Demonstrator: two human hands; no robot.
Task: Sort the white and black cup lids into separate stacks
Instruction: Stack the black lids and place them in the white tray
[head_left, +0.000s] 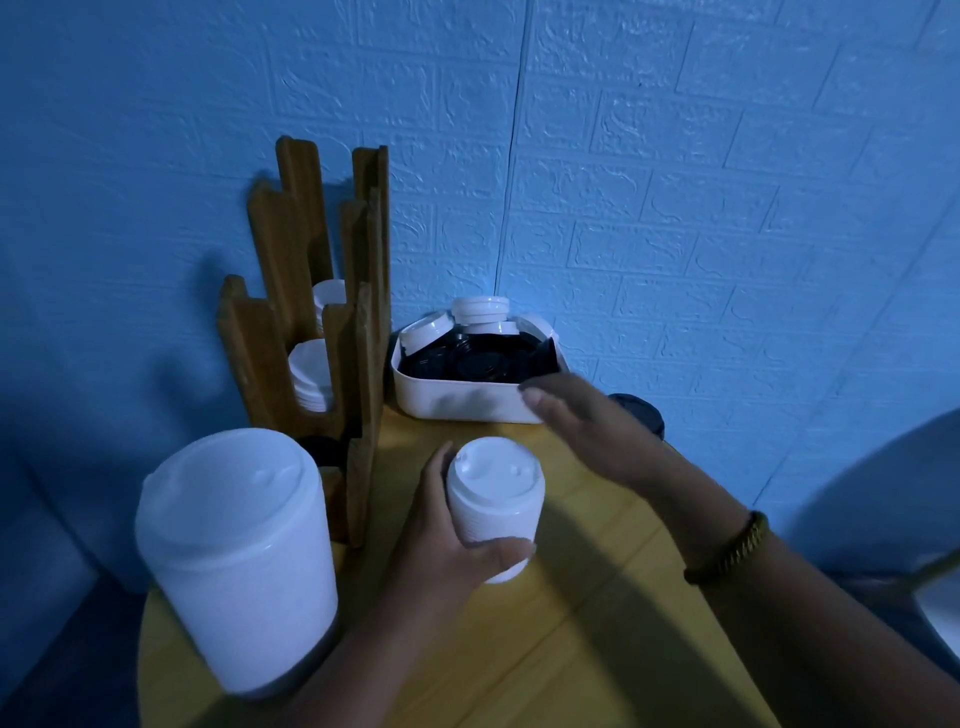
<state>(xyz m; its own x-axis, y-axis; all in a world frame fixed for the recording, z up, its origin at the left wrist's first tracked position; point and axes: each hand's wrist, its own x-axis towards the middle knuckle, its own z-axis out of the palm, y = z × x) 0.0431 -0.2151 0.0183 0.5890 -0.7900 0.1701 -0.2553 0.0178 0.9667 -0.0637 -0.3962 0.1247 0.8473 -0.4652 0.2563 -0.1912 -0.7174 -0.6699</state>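
My left hand (447, 540) grips a short stack of white cup lids (493, 504) standing on the yellow table (571, 623). My right hand (582, 421) hovers flat and empty, fingers apart, just in front of a white tub (457, 402) at the back. The tub holds several black lids (478, 358) with a few white lids (480, 312) lying on top at its far side. A black lid stack (641, 413) shows partly behind my right hand. A tall stack of white lids (239, 556) stands at the near left.
A wooden lid rack (317, 332) stands at the back left against the blue wall, with white lids (311, 379) in its slots and a dark lid low down. A pale rounded object (883, 509) sits at the right edge.
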